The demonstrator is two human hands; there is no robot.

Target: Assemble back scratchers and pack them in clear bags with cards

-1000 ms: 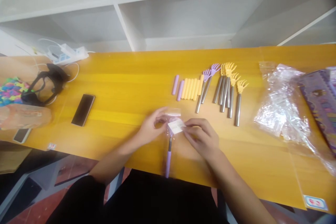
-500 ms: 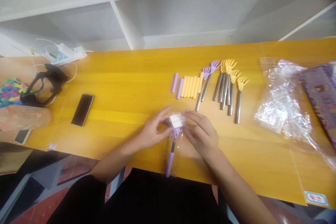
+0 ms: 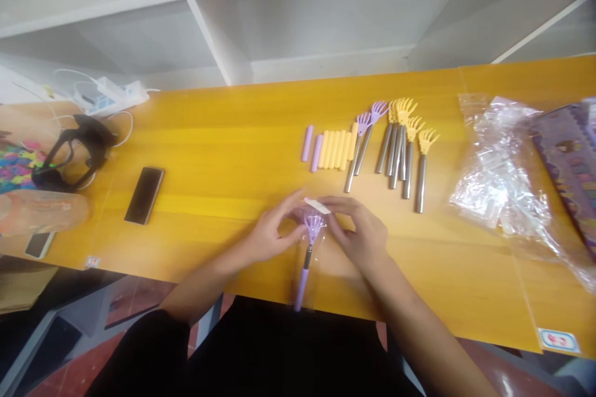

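Note:
A purple hand-shaped scratcher (image 3: pixel 308 257) lies inside a clear plastic bag (image 3: pixel 321 248) near the table's front edge, its claw end away from me. My left hand (image 3: pixel 274 229) pinches the left side of the bag's top. At the right side, my right hand (image 3: pixel 358 229) grips the top by a white label flap (image 3: pixel 317 205). Beyond my hands are yellow tubes (image 3: pixel 334 149), two purple tubes (image 3: pixel 307 143), two purple-clawed scratchers (image 3: pixel 364 136) and several yellow-clawed scratchers (image 3: pixel 421 173) with bare metal shafts.
Clear plastic bags (image 3: pixel 500 173) are piled at the right beside a purple printed package (image 3: pixel 570 161). At the left lie a dark phone (image 3: pixel 144 195), a black strap-like object (image 3: pixel 74 152), a bottle (image 3: pixel 46 211) and a power strip (image 3: pixel 114 97). White shelves (image 3: pixel 316 31) stand behind.
The white label flap has tipped and now shows as a narrow strip, uncovering more of the purple claw. My right fingers have shifted slightly. The view has moved a little.

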